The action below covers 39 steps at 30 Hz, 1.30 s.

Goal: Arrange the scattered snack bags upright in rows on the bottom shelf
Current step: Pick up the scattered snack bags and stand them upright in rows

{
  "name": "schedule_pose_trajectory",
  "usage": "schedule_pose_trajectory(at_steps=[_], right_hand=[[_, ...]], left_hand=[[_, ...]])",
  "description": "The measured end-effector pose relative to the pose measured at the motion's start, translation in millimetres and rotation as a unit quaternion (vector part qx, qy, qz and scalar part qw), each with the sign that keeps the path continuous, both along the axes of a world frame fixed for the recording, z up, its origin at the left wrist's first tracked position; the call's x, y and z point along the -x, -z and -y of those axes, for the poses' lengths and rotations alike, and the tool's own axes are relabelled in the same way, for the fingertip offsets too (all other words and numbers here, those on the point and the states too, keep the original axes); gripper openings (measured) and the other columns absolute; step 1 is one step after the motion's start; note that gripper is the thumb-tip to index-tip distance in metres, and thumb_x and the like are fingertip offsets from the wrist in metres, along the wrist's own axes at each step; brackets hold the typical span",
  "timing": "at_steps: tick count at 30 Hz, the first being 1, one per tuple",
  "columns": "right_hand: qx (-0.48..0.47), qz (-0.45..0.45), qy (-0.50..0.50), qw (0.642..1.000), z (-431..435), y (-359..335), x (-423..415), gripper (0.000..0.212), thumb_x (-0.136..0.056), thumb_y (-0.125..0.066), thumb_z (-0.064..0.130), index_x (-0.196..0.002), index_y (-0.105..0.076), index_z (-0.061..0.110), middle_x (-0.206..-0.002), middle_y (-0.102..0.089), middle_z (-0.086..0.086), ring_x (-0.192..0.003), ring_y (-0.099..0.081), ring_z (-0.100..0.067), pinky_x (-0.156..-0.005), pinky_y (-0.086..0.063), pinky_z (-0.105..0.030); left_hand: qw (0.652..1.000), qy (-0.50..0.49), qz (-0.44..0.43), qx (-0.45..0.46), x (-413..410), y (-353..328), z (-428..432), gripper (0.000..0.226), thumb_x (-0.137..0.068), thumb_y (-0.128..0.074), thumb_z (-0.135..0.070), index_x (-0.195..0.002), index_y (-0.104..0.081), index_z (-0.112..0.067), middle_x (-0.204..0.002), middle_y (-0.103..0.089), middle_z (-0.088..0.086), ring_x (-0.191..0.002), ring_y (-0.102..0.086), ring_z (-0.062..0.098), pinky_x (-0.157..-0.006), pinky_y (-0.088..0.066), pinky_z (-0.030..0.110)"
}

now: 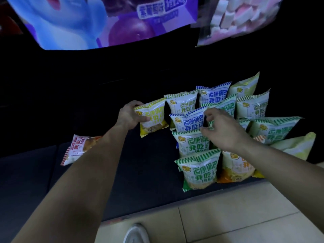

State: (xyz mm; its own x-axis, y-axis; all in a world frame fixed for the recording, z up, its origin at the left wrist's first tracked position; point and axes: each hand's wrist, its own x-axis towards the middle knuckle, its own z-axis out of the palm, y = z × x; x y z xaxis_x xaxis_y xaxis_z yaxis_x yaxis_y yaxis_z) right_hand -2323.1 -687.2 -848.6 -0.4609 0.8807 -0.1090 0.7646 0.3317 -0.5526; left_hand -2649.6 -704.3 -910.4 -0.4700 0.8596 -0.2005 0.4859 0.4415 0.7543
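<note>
My left hand [130, 115] grips a yellow snack bag [152, 118] by its left edge, holding it upright just left of the standing rows. My right hand [222, 128] hovers with fingers spread over the middle of the rows, fingertips touching a blue-striped bag [188, 120]. Several green, blue and yellow bags stand upright in rows on the dark bottom shelf [140, 163]; a green bag [199, 170] stands at the front. A red-striped bag [78, 149] lies flat at the left, partly hidden by my left forearm.
An orange bag [233, 170] stands at the front right beside the green one. A pale yellow-green bag [298, 145] leans at the far right. Purple and pink packages [122, 20] hang above. Beige floor tiles [228, 216] and my white shoe [135, 233] lie below the shelf edge.
</note>
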Motion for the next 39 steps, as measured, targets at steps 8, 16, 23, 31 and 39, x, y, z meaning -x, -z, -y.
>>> schedule_pose_trajectory(at_steps=[8, 16, 23, 31, 39], right_hand=[[0.002, -0.01, 0.014, 1.0, -1, 1, 5, 0.054, -0.093, -0.064, 0.033, -0.141, -0.043, 0.019, -0.131, -0.051, -0.003, -0.102, -0.055, -0.019, -0.085, -0.047, -0.034], [-0.001, 0.008, -0.002, 1.0, 12, -9, 17, 0.054, -0.093, -0.063, 0.033, -0.141, -0.044, 0.018, -0.134, -0.05, -0.004, -0.109, -0.056, -0.022, -0.089, -0.045, -0.032], [-0.006, 0.016, -0.041, 0.999, 42, -28, 48, 0.056, -0.095, -0.061, 0.035, -0.144, -0.04, 0.02, -0.139, -0.046, -0.004, -0.123, -0.05, -0.026, -0.097, -0.045, -0.04], [0.01, 0.022, -0.094, 0.995, 90, -5, 136, 0.053, -0.092, -0.062, 0.039, -0.139, -0.043, 0.022, -0.133, -0.048, -0.002, -0.121, -0.051, -0.025, -0.095, -0.048, -0.041], [0.06, 0.047, -0.125, 0.989, 121, 60, 189, 0.054, -0.09, -0.063, 0.038, -0.139, -0.046, 0.022, -0.134, -0.049, 0.0, -0.12, -0.053, -0.021, -0.097, -0.047, -0.039]], left_hand=[[0.989, -0.063, -0.134, -0.017, -12, 11, 2, 0.074, -0.061, -0.093, -0.031, -0.124, -0.054, -0.023, -0.124, -0.05, 0.001, -0.1, -0.05, 0.014, -0.083, -0.047, 0.03], [0.993, -0.104, -0.024, -0.049, -6, 10, 22, 0.09, -0.062, -0.093, -0.031, -0.136, -0.043, -0.023, -0.13, -0.058, 0.003, -0.114, -0.06, 0.023, -0.096, -0.053, 0.043], [0.993, -0.108, -0.014, -0.039, 31, -15, 109, 0.077, -0.07, -0.088, -0.035, -0.135, -0.048, -0.021, -0.126, -0.057, -0.004, -0.108, -0.059, 0.017, -0.094, -0.053, 0.04], [0.964, -0.196, -0.134, 0.117, 121, 5, 233, 0.073, -0.077, -0.076, -0.051, -0.136, -0.048, -0.019, -0.132, -0.053, 0.01, -0.118, -0.051, 0.031, -0.099, -0.046, 0.048], [0.954, -0.263, 0.031, 0.143, 159, 56, 223, 0.101, -0.075, -0.07, -0.064, -0.151, -0.025, -0.016, -0.147, -0.047, 0.01, -0.132, -0.046, 0.033, -0.106, -0.041, 0.045]])
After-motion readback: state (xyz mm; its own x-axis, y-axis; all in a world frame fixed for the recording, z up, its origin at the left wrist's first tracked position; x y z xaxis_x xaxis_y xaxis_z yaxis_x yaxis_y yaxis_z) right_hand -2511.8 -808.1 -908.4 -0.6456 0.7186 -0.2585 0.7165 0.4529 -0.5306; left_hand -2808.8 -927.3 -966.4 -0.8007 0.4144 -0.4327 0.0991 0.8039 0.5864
